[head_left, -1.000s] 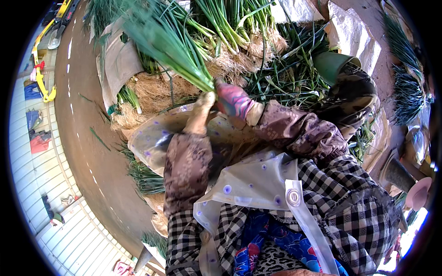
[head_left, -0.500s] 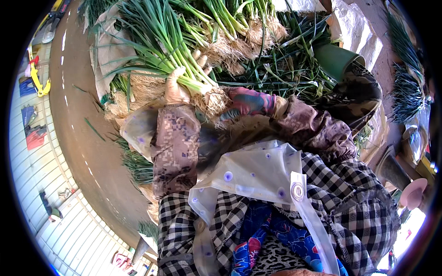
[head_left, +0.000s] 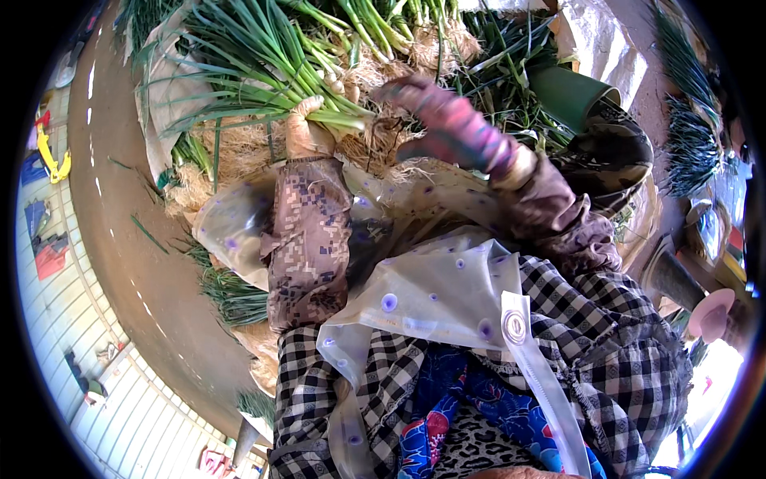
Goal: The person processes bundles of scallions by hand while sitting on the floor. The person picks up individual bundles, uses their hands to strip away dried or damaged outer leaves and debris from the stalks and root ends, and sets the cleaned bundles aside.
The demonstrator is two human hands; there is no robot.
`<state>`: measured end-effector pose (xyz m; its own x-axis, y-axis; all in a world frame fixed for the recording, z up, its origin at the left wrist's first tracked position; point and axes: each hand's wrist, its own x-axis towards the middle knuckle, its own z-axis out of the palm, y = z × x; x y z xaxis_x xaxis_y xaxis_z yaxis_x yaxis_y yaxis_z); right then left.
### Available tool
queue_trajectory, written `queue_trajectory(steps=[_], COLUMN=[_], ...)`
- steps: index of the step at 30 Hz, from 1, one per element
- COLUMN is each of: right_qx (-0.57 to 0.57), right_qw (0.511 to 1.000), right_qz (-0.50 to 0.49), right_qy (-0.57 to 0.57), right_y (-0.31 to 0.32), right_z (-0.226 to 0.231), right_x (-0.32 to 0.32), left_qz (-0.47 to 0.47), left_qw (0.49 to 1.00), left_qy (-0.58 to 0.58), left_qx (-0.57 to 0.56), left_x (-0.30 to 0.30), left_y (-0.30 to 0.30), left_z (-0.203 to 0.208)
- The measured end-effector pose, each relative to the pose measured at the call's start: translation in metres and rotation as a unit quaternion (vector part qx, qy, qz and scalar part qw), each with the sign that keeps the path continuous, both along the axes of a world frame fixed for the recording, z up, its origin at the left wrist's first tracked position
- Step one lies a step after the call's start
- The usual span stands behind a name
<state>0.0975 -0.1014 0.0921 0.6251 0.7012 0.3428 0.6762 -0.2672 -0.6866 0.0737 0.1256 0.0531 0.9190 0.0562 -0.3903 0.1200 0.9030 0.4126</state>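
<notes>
My left hand (head_left: pixel 307 132), in a pale, dirt-stained glove, is closed round a bunch of green onions (head_left: pixel 299 76). Their long green leaves fan toward the upper left, and their brown, matted roots point to the right. Just right of those roots, my right hand (head_left: pixel 455 128) wears a red and teal patterned glove. Its fingers are stretched out, thumb apart, and nothing shows in it; motion blurs it somewhat. Beyond both hands lie more green onions (head_left: pixel 383 32) with tangled roots, and another rooty bundle (head_left: pixel 239 148) rests left of my left wrist.
Loose leaves (head_left: pixel 511 64) are heaped at the far right, beside a green tub-like container (head_left: pixel 566 92). A clear spotted plastic apron (head_left: pixel 447 279) covers my lap. More bundled greens (head_left: pixel 694 148) lie farther right. Brown ground (head_left: pixel 120 207) and a pale slatted surface (head_left: pixel 88 311) stretch along the left.
My right hand has risen away from the roots, its fingers now spread. My left hand keeps its hold on the bunch, and the roots now hang more openly.
</notes>
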Motion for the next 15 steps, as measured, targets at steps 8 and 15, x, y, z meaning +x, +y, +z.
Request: queue_trajectory(steps=[8, 15], right_qx=[0.101, 0.045], right_qw=[0.989, 0.927], right_qz=[0.021, 0.107], right_qy=[0.107, 0.358], right_y=[-0.019, -0.104], right_z=[0.069, 0.058], right_x=[-0.025, 0.004], left_qz=[-0.081, -0.021], left_qw=[0.992, 0.995], left_qy=[0.037, 0.081], left_qx=[-0.089, 0.051], left_x=[0.071, 0.077], left_y=[0.027, 0.018], left_z=[-0.046, -0.033])
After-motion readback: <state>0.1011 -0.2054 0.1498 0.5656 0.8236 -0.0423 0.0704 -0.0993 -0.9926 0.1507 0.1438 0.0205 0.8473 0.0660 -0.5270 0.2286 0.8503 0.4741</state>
